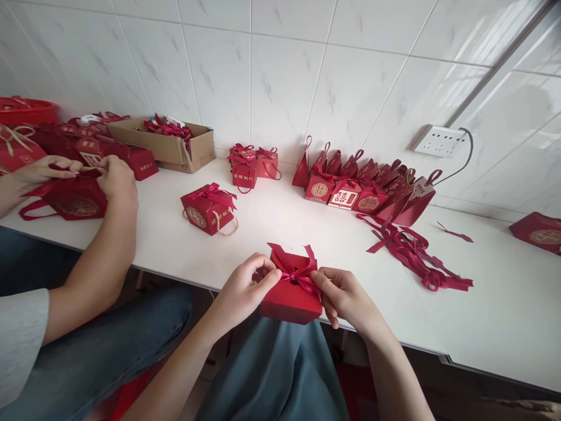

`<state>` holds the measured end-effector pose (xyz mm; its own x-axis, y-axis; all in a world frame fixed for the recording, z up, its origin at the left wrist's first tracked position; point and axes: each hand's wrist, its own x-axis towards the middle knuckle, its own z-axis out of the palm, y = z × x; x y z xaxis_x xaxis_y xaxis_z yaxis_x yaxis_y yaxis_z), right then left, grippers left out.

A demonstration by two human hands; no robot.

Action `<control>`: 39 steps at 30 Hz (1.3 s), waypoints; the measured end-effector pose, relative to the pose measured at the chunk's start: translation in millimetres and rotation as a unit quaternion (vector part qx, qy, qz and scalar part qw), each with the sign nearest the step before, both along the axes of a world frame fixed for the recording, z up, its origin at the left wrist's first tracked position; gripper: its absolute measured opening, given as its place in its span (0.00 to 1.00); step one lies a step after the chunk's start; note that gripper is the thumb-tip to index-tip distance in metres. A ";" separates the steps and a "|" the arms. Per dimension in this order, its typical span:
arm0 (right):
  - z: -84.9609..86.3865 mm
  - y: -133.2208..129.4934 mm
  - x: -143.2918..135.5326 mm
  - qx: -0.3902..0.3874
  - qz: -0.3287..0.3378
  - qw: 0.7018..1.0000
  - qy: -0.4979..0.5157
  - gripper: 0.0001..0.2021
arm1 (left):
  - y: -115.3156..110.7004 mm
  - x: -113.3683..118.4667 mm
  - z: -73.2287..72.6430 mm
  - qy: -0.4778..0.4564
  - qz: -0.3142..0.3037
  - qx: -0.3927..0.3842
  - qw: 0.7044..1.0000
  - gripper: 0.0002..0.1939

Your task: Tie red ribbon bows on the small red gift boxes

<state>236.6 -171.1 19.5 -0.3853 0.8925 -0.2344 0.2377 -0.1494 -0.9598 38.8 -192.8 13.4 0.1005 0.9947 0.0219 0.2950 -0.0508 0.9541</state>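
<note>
A red gift box (291, 304) sits at the table's front edge, right in front of me. Across its top lies a dark red ribbon (294, 272) tied in a bow, its two tails pointing up and away. My left hand (252, 286) pinches the bow's left loop between thumb and fingers. On the other side my right hand (342, 295) pinches the right loop, thumb and index finger together, the other fingers curled beside the box.
A co-worker's hands (87, 175) handle another red box at the left. Finished-looking boxes (210, 207) stand mid-table, with more (346, 193) by the wall. Loose ribbons (412, 254) lie at right. A cardboard box (175, 149) of ribbons and a power strip (440, 142) are at the back.
</note>
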 end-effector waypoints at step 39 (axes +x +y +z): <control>14.4 -15.6 -23.4 0.454 0.004 0.853 -0.259 0.07 | 0.2 3.3 -4.6 -0.049 0.034 -0.028 0.998 0.17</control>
